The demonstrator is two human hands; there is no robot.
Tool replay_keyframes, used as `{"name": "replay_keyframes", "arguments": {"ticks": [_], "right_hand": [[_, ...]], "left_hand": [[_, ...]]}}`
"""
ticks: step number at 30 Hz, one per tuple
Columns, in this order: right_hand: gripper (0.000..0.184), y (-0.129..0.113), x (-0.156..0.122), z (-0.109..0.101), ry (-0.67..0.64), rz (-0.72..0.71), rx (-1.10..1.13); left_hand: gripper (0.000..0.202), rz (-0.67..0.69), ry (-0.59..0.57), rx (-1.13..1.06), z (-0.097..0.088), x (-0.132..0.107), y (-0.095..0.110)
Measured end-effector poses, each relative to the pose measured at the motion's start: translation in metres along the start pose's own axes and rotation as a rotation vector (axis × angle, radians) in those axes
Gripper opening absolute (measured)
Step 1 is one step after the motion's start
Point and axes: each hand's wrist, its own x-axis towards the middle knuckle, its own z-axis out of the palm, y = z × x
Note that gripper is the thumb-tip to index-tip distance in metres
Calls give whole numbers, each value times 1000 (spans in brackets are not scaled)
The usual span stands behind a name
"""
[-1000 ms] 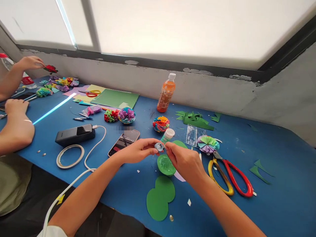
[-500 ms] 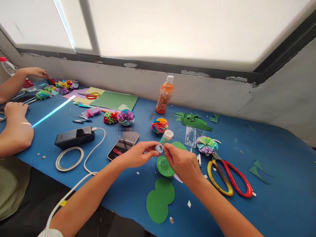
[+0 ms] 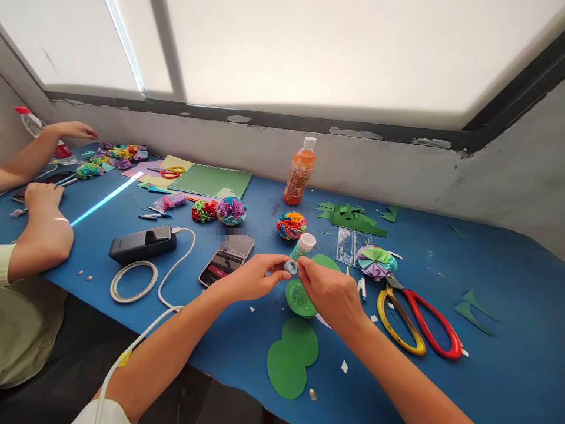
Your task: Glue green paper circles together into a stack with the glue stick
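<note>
- Since one second before, the co-worker's hand [image 3: 75,129], far to the left of the orange drink bottle [image 3: 300,171], no longer shows the red flower in its fingers.
- Nearest, in front of the bottle, a green paper cutout [image 3: 292,360] lies flat.
- Farther, before the bottle, the left hand [image 3: 258,278] pinches a small blue-grey roll [image 3: 290,267] between thumb and fingers.
- Beside it, the right hand [image 3: 331,291] has fingertips close together; if they grip something, I cannot tell.

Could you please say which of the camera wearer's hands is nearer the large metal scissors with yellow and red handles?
Right. The right hand is to the left of the scissors; the left hand is farther left.
</note>
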Motion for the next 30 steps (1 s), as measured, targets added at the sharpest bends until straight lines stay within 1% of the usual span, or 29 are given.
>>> {"name": "replay_keyframes", "arguments": {"ticks": [10, 16, 20, 23, 25, 27, 30], "right_hand": [[27, -1, 4, -6, -31, 25, 13], [26, 1, 6, -11, -15, 45, 37], [25, 2, 8, -14, 3, 76, 87], [26, 3, 10, -17, -8, 120, 178], [25, 6, 12, -22, -71, 191, 271], [24, 10, 12, -28, -189, 278, 389], [21, 17, 7, -34, -377, 376, 548]], "left_hand": [[21, 19, 13, 74, -4, -2, 6], [24, -3, 7, 49, -5, -4, 8], [30, -49, 31, 34, -4, -3, 6], [33, -74, 60, -2, -3, -2, 2], [31, -74, 83, 0, -2, 0, -2], [28, -82, 106, 57, -1, 2, -7], [26, -88, 90, 306, 2, 5, -16]]}}
